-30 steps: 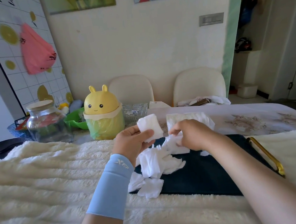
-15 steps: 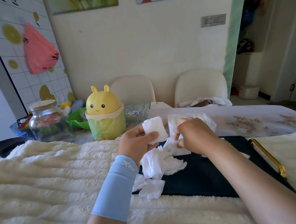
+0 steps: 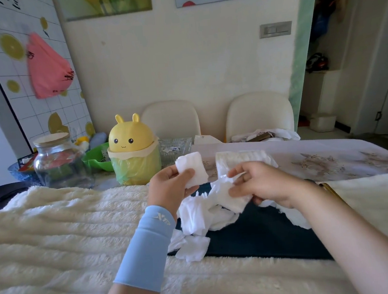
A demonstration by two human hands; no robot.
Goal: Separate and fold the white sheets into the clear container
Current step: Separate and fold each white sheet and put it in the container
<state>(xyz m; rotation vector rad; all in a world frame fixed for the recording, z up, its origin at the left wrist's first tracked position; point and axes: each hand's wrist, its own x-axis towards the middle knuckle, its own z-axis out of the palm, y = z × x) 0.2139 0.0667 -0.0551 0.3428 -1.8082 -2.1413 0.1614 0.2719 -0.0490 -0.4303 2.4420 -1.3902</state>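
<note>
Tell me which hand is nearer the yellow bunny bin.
Left. The left hand, gripping a folded sheet, is just right of the yellow bunny bin and nearer the camera. The right hand, pinching a crumpled sheet, is farther right, beyond the left hand.

A fleece throw [image 3: 53, 233] covers the near part of the counter [image 3: 333, 156], and a mat [image 3: 264, 237] lies on it, right of centre. A heap of loose sheets [image 3: 196, 221] lies on the mat's left end, spilling over its near corner onto the throw. Above the heap the left hand [image 3: 171, 187] holds a folded sheet [image 3: 191, 168]; just to its right, the right hand [image 3: 261, 182] pinches a second sheet [image 3: 232, 198]. Behind the hands sits a stack of folded sheets [image 3: 242, 157]. Farther back and leftward stand a rabbit-shaped bin [image 3: 132, 151], a bowl [image 3: 96, 157] and a jar [image 3: 58, 161]. Behind the counter stand a left chair [image 3: 171, 120] and a right chair [image 3: 259, 113].
</note>
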